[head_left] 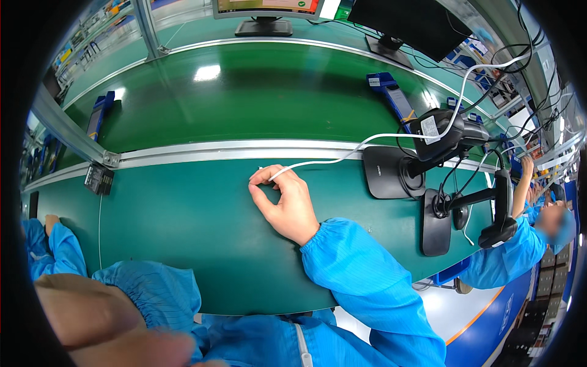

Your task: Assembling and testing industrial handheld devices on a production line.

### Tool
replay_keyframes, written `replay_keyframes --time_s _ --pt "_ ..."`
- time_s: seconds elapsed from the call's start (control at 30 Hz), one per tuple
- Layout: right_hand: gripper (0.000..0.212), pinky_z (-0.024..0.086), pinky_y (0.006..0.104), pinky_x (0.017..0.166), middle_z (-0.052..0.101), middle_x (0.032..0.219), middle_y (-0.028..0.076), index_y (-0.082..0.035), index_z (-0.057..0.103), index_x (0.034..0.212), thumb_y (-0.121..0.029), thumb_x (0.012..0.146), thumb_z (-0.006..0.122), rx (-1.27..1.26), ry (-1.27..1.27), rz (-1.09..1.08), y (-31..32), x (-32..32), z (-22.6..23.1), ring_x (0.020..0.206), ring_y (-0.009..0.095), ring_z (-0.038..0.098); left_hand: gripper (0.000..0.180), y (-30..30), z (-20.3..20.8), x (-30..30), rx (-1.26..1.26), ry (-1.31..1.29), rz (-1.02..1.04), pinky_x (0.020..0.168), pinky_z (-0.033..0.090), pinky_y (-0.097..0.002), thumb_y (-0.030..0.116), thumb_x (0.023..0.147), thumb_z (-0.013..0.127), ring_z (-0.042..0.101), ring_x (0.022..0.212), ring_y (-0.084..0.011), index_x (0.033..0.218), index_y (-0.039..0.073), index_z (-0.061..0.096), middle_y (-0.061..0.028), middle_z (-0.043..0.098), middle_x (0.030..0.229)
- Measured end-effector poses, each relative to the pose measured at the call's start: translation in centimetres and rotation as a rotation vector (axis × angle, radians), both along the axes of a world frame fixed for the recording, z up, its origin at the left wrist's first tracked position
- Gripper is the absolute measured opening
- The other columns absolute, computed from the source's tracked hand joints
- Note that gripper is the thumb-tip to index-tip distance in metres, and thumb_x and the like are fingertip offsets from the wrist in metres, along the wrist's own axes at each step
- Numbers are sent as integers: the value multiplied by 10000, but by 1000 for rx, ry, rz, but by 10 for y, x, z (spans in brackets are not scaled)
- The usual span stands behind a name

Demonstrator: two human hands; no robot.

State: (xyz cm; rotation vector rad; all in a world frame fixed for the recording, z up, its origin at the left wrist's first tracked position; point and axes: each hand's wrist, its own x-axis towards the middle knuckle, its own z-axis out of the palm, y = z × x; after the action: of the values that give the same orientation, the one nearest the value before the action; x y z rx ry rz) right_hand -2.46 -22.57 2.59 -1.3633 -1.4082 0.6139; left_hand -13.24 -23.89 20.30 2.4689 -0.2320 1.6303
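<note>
Closest to the camera, at the near left, the person's left hand (116, 324) is a large blur; whether it grasps anything cannot be told. Farther off, over the middle of the green tabletop (183, 226), the person's right hand (284, 205) has thumb and forefinger pinched around the end of a white cable (364, 143). From there the cable runs right, past a black scanner on a stand (437, 134), and climbs toward the far right.

It should handle as something light and bendy, its smooth jacket perhaps a little slippery, springing back along its curve. The end, mostly hidden by the fingers, is likely the delicate part, so the best hold seems to be just behind it, without a sharp kink.

Beyond the metal rail, a long blue holder (391, 98) lies at the far right and another blue holder (101, 114) at the far left; what they contain, if anything, is not clear.
</note>
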Motion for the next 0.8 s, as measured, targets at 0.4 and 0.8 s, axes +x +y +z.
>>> replay_keyframes --time_s 0.4,0.8 --pt "96 568 418 840 750 995 104 -52 713 988 -65 905 758 51 -19 -6 1 2 -1 990 320 708 232 -2 -2 -8 -56 57 35 634 495 -342 160 724 789 617 703 -201 936 127 701 -69 651 882" --pt "88 566 412 851 755 992 95 -47 715 972 -61 900 762 67 -12 -8 1 1 -3 983 310 706 216 -5 -1 -12 -94 113 47 631 490 -341 162 711 803 617 704 -194 899 126 701 -64 644 882"
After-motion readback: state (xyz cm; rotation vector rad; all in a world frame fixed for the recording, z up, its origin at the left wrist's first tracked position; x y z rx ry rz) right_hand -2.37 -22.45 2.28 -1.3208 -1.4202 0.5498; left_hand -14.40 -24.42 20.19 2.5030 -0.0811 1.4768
